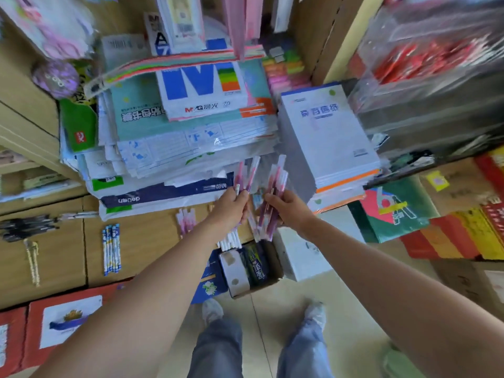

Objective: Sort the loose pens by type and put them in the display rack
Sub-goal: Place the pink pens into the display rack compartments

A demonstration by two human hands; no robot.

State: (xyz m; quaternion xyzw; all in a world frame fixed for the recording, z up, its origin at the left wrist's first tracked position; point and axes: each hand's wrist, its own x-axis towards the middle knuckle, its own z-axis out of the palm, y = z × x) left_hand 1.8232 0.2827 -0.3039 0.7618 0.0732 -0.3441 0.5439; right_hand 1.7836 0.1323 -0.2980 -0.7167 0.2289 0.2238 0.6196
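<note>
My left hand (231,207) grips a small bunch of pink pens (245,174) that stick up above its fingers. Close beside it, my right hand (286,207) holds a bigger bundle of pink pens (272,192), slanted, with ends showing above and below the hand. Both hands hover in front of the paper stacks. On the wooden counter to the left lie more pink-and-white pens (185,218), a group of blue patterned pens (111,249) and a heap of black pens (24,227). White pens (230,240) lie under my left wrist. The clear display rack (425,85) at the upper right is blurred.
Stacks of paper packs and notebooks (191,137) fill the shelf ahead, with a white notepad pile (330,137) to their right. An open carton of boxes (251,268) stands on the floor by my feet. Coloured cartons (450,236) stand at the right.
</note>
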